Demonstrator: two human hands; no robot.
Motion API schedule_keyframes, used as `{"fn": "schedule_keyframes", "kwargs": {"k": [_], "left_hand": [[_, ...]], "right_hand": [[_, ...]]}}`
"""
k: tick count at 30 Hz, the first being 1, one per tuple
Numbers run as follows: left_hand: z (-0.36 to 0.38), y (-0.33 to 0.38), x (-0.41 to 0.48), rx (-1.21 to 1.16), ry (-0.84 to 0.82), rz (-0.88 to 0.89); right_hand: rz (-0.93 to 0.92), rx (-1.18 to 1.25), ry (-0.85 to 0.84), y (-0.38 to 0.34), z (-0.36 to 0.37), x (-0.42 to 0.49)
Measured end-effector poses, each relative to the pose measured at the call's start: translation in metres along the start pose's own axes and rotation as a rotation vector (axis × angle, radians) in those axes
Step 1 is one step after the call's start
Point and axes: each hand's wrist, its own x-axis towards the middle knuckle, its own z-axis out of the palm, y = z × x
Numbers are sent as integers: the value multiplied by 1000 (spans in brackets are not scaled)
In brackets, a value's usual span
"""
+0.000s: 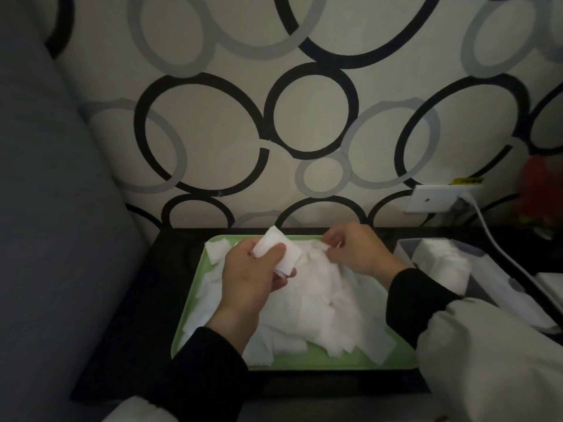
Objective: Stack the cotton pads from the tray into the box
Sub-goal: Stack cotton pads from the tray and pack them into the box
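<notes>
The dark tabletop (170,269) meets the wall (307,184). Over the tray's (304,364) far rim, the fingers of your left hand (249,275) grip cotton pads (281,252). Those of your right hand (356,251) pinch one, with the box (403,243) just right.

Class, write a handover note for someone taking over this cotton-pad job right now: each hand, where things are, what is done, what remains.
Left hand grips a small bunch of white square cotton pads above the green plastic tray. Right hand pinches a pad at the heap's far edge. White rectangular box, right of the tray, already holds some pads. Remaining: a large loose heap still in the tray.
</notes>
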Motion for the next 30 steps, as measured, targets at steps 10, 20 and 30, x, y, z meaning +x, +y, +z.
{"fn": "schedule_keyframes", "kwargs": {"k": [10,20,30], "left_hand": [[-2,-2,-10,8,-100,-61],[1,-15,-31,199,-265,-149],[-9,-10,-40,166,-335,-70]], "right_hand": [[194,869,144,-27,-31,-63],[380,1441,-13,-38,-13,-129],[177,975,61,-52,12,-130]]}}
